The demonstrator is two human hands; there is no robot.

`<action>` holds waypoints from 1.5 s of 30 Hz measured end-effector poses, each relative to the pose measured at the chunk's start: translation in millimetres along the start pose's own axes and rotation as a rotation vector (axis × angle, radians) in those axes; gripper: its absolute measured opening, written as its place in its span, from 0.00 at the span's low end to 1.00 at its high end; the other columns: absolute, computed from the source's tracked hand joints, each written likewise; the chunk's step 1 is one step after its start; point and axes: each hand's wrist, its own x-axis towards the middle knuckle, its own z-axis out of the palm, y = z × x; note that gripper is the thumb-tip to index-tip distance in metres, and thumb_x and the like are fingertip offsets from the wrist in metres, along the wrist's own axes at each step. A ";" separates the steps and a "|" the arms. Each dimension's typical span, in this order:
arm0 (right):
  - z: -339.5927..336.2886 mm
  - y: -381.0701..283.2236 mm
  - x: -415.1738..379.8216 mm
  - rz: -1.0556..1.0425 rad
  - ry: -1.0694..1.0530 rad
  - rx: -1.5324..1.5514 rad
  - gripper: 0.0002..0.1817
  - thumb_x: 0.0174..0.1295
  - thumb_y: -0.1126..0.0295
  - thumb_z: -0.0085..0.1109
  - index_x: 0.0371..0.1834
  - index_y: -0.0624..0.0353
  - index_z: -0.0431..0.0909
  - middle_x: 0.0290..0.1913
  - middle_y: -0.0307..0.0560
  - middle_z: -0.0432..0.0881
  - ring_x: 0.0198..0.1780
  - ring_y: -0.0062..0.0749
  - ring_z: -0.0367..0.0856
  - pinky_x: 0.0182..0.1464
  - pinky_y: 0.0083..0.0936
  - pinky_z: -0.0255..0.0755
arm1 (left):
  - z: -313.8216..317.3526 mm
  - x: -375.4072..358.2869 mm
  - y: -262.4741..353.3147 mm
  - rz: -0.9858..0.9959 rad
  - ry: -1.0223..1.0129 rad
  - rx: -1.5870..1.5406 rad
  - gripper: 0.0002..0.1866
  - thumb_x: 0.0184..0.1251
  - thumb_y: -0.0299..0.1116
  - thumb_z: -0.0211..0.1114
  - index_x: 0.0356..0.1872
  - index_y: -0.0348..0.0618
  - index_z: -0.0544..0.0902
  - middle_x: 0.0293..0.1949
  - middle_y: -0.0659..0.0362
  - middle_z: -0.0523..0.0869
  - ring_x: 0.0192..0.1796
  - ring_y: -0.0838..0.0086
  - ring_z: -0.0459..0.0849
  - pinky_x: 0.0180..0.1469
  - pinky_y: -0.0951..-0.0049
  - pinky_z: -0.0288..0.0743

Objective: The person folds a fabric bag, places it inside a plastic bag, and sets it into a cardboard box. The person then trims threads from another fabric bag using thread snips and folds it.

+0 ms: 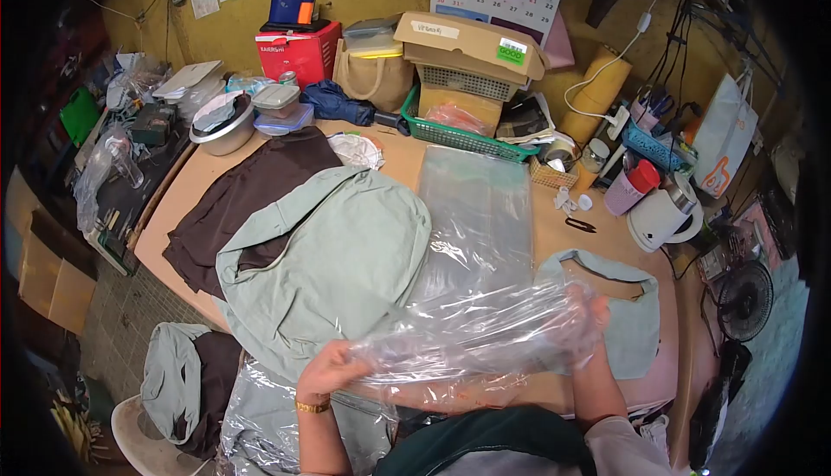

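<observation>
A clear plastic bag point(467, 337) is stretched between my two hands above the table's near edge. My left hand point(333, 367) pinches one end of it. At the other end my right hand point(592, 318) is closed on the bag, its fingers partly blurred by the shiny film. Beyond lies a flat stack of clear plastic bags point(476, 208). A pale green garment point(346, 247) is spread left of the stack, partly over a dark brown cloth point(260, 186). Close to my right hand, a light blue-green fabric piece point(630, 320) lies on the table.
Thread snips point(581, 225) lie near a white electric kettle point(662, 216) at the right. A green basket point(467, 143) and a cardboard box point(467, 39) stand at the back. Plastic-wrapped clothing point(286, 415) is at the near left, beside a chair point(143, 433) with garments.
</observation>
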 end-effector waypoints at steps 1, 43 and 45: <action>-0.6 -4.7 0.1 0.003 0.002 -0.004 0.23 0.55 0.52 0.69 0.39 0.63 0.80 0.35 0.50 0.83 0.34 0.40 0.82 0.36 0.37 0.75 | -4.0 -3.6 -19.8 0.126 0.128 -0.316 0.07 0.62 0.30 0.67 0.35 0.36 0.84 0.36 0.58 0.86 0.37 0.76 0.81 0.43 0.75 0.74; -11.7 5.6 56.2 0.018 -0.064 0.054 0.39 0.68 0.34 0.33 0.49 0.62 0.78 0.16 0.43 0.75 0.20 0.36 0.74 0.48 0.48 0.74 | -9.9 -30.9 2.4 0.341 0.154 -0.459 0.14 0.57 0.36 0.73 0.28 0.31 0.83 0.27 0.58 0.85 0.30 0.77 0.81 0.37 0.77 0.73; -23.2 8.1 56.4 0.049 -0.266 0.118 0.41 0.67 0.32 0.32 0.48 0.62 0.78 0.13 0.42 0.70 0.17 0.35 0.68 0.43 0.44 0.73 | -12.7 -26.4 -1.9 0.383 0.107 -0.433 0.18 0.57 0.40 0.74 0.29 0.31 0.83 0.27 0.59 0.85 0.28 0.77 0.80 0.34 0.78 0.71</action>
